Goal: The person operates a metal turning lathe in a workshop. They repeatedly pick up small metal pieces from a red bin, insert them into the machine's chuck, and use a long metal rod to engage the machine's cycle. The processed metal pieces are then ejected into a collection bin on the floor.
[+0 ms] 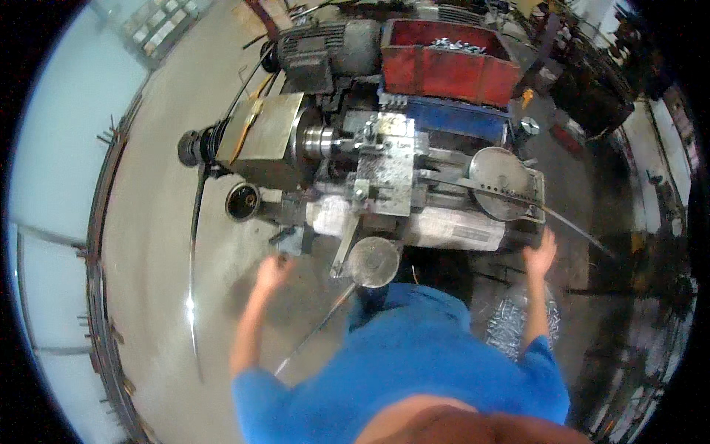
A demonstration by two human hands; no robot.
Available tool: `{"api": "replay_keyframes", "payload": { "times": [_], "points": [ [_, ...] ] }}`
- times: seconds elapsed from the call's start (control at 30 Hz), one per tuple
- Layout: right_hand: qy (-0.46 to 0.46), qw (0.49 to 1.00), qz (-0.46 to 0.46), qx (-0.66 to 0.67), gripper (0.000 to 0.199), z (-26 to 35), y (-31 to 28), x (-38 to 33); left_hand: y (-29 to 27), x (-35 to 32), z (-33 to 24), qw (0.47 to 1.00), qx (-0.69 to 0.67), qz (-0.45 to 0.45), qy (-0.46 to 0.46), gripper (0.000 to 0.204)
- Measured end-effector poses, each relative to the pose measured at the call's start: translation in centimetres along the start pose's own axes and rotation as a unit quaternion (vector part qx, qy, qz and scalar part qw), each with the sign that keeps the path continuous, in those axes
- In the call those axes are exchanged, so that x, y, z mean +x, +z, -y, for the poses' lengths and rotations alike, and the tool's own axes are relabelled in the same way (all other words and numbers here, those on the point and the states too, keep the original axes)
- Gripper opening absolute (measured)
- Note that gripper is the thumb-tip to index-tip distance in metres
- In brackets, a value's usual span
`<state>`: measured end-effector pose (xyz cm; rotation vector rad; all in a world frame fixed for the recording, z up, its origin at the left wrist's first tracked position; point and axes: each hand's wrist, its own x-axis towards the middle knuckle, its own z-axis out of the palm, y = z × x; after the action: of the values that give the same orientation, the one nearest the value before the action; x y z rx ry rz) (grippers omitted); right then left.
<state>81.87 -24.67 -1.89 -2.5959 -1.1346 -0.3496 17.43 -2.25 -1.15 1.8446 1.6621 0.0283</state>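
Note:
My left hand (274, 272) is off the front left of a small lathe, just below a grey block (294, 240). Its fingers look curled, and a dark spot shows at their tips; what they hold, if anything, is too blurred to name. My right hand (541, 253) is by the front right corner of the machine, thumb apart from the fingers, with nothing visible in it. Between the hands are the carriage (388, 166), a round metal disc on a lever (373, 262) and a larger round disc with a perforated bar (503, 177). The chuck (318, 140) is at the headstock.
A red bin (451, 70) of small metal parts stands behind the lathe above a blue tray (458, 120), beside a motor (325, 52). Shiny small parts fill a bag or container (510, 325) below my right forearm. Long thin rods (194, 296) stick out at left and right.

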Motion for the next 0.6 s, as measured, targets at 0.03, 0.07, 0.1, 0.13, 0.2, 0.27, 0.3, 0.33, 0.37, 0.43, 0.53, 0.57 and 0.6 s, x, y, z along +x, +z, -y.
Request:
{"api": "replay_keyframes", "payload": {
  "times": [0.03,0.07,0.1,0.13,0.2,0.27,0.3,0.33,0.37,0.43,0.53,0.57,0.6],
  "points": [
    [0.004,0.998,0.044,0.033,0.074,0.5,-0.1,-1.6,0.4,2.5,3.8,0.994,0.093,-0.059,-0.006,0.036],
    [0.005,0.994,0.094,0.064,0.071,1.0,-0.3,-3.0,1.3,5.0,7.8,0.984,0.152,-0.097,-0.004,0.04],
    [0.03,0.991,0.102,0.083,0.066,-0.3,0.4,-4.9,0.7,6.8,7.1,0.973,0.199,-0.109,0.044,0.035],
    [0.056,0.987,0.111,0.104,0.061,-1.5,1.2,-6.4,0.7,8.0,7.4,0.954,0.235,-0.163,0.094,0.038],
    [0.086,0.976,0.158,0.122,0.053,-1.2,0.9,-7.8,0.7,9.4,6.5,0.955,0.291,-0.054,0.039,0.043],
    [0.101,0.966,0.189,0.142,0.046,-1.5,1.1,-8.9,0.9,9.8,4.5,0.948,0.318,-0.003,0.027,0.044],
    [0.09,0.964,0.201,0.152,0.044,-1.3,1.1,-9.0,1.7,10.1,4.7,0.949,0.315,-0.007,0.014,0.043],
    [0.085,0.96,0.211,0.161,0.041,-1.3,1.2,-9.4,2.5,10.8,5.0,0.949,0.314,-0.012,0.007,0.043],
    [0.072,0.96,0.194,0.191,0.036,-1.3,1.2,-9.9,4.2,11.5,7.3,0.938,0.34,-0.047,0.049,0.04],
    [0.071,0.962,0.207,0.165,0.035,0.1,0.4,-9.7,8.4,10.8,4.5,0.963,0.179,-0.178,-0.098,0.038],
    [0.054,0.958,0.211,0.188,0.032,-0.1,0.6,-9.9,8.3,10.7,4.7,0.971,0.138,-0.172,-0.09,0.036],
    [0.043,0.958,0.215,0.186,0.032,-0.5,0.8,-9.6,6.4,11.1,5.7,0.977,0.18,-0.108,-0.033,0.037],
    [0.033,0.957,0.22,0.186,0.032,-0.5,0.9,-9.7,4.7,11.3,6.9,0.974,0.222,-0.042,0.024,0.037]
  ]
}}
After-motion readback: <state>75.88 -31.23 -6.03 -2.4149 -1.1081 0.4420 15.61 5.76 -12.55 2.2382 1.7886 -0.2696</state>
